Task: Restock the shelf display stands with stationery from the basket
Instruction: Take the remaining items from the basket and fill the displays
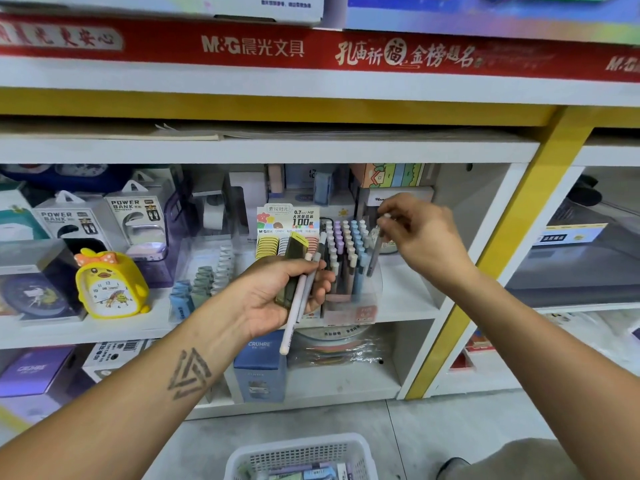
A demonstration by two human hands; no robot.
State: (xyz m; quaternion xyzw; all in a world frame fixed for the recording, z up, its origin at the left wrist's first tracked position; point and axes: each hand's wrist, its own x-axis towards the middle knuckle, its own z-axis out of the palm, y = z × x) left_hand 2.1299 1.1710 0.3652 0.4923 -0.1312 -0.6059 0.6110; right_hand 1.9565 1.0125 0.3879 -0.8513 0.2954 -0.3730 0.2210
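Pen [375,252] upright, tip down, pinched by right hand [417,233] over stand [349,299].

Left hand [280,292] palm up, fingers curled in a grip; right hand [420,233] raised farther right, fingertips pinched.

One head-worn wide-angle view looks forward and down, close to the shelf [263,327], edges seemingly distorted.

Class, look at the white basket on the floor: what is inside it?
The white basket holds flat stationery packs in purple, green and blue. Only its top part is in frame, so the rest of its contents cannot be seen.
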